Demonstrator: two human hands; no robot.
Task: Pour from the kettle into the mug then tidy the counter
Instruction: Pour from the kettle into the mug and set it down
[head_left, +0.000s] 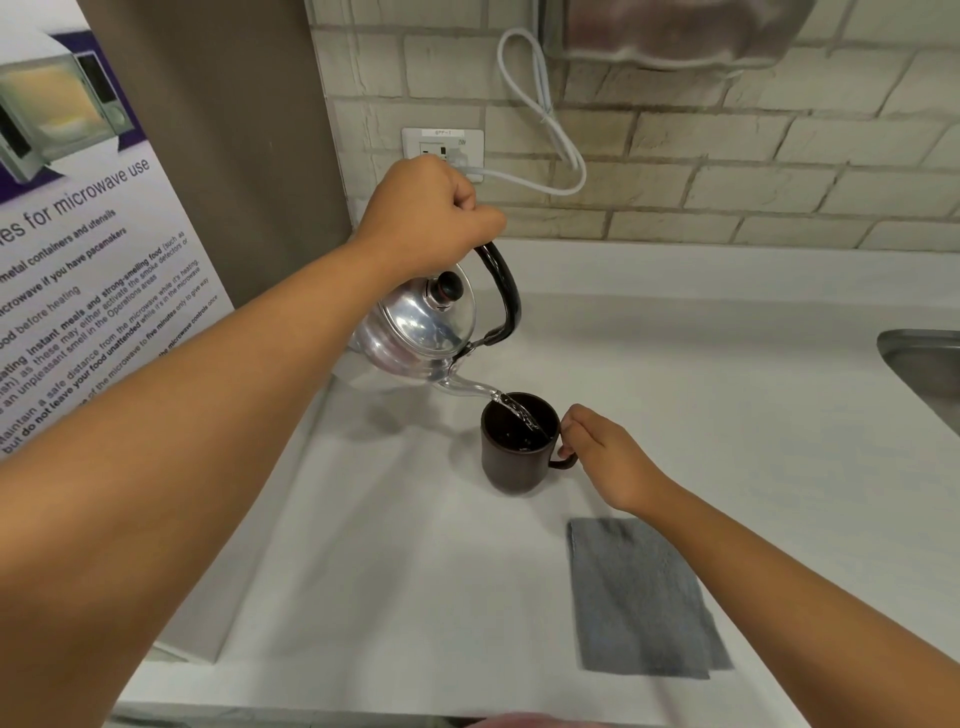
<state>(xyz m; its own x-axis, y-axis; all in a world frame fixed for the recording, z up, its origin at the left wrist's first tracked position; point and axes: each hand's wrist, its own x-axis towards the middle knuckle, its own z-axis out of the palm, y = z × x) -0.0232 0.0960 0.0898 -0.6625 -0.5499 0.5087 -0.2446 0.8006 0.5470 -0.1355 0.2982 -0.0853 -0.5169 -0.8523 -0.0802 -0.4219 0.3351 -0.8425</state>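
Observation:
My left hand grips the black handle of a shiny metal kettle, which hangs tilted above the white counter with its spout down to the right. A thin stream of water runs from the spout into a dark brown mug standing upright on the counter. My right hand holds the mug's handle on its right side. A folded grey cloth lies flat on the counter in front of the mug, under my right forearm.
A poster about microwave use leans at the left. The brick wall behind carries a socket with a looping white cable. A steel sink's edge shows at the right.

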